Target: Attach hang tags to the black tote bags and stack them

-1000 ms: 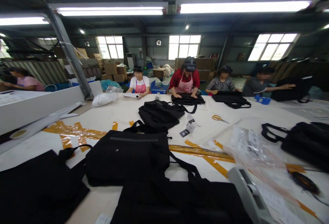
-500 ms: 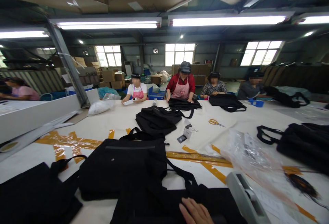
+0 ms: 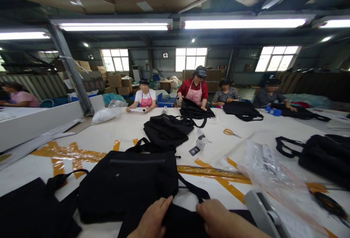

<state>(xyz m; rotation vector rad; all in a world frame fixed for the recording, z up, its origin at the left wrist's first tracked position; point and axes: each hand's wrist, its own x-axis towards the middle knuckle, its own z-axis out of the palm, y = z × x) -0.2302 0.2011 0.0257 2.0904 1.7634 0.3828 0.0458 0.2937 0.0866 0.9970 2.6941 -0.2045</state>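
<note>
At the bottom centre a black fabric bag (image 3: 182,221) lies near me, partly cut off by the frame's lower edge. My left hand (image 3: 153,218) grips its upper left part, fingers closed on the cloth. Curled into a fist, my right hand (image 3: 214,214) holds its upper right edge close to a black strap (image 3: 195,188). Just beyond my left hand rests another black bag (image 3: 128,181) with a zip line and a small light logo. A grey tape dispenser-like device (image 3: 261,209) stands to the right of my right hand.
More black bags lie at the left (image 3: 32,209), centre (image 3: 168,130) and right (image 3: 328,157). Tags (image 3: 198,145), orange-handled scissors (image 3: 229,132) and clear plastic bags (image 3: 269,168) are on the white table. Several co-workers sit or stand across it, handling bags and a roll.
My left hand has come into view and taken hold of the near bag. My right hand has closed on its edge. Across the table, a person in red has lifted part of a bag.
</note>
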